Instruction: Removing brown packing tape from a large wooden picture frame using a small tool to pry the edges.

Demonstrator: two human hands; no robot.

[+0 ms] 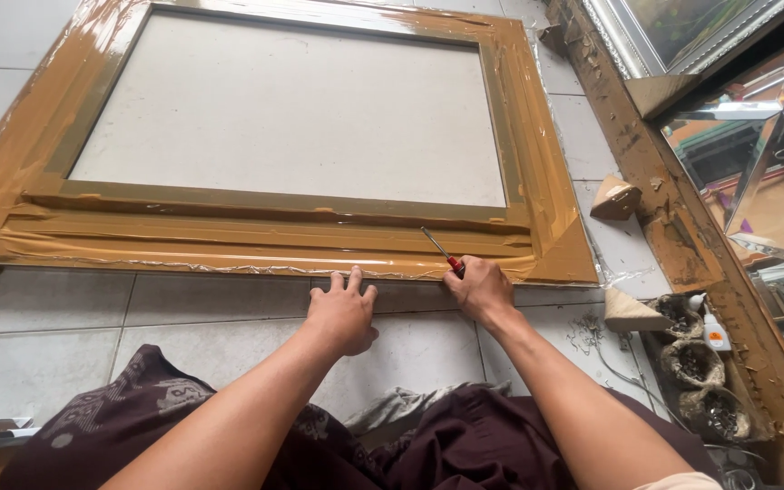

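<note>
A large picture frame (256, 238) lies flat on the tiled floor, its border wrapped in glossy brown tape and clear film, with a pale grey backing board (292, 109) in the middle. My left hand (344, 311) rests flat on the tiles, fingers spread, fingertips touching the frame's near edge. My right hand (477, 287) grips a red-handled screwdriver (443, 251) whose metal shaft points up and left over the frame's lower border, near its right corner.
Triangular brown corner pieces (615, 197) lie on the tiles right of the frame. A worn, glue-spattered wooden edge (682, 236) runs along the right, with small crusted pots (691, 361) and a little white bottle (714, 328). Mirrored frames (755, 118) stand at upper right. My dark patterned garment (138, 408) covers the foreground.
</note>
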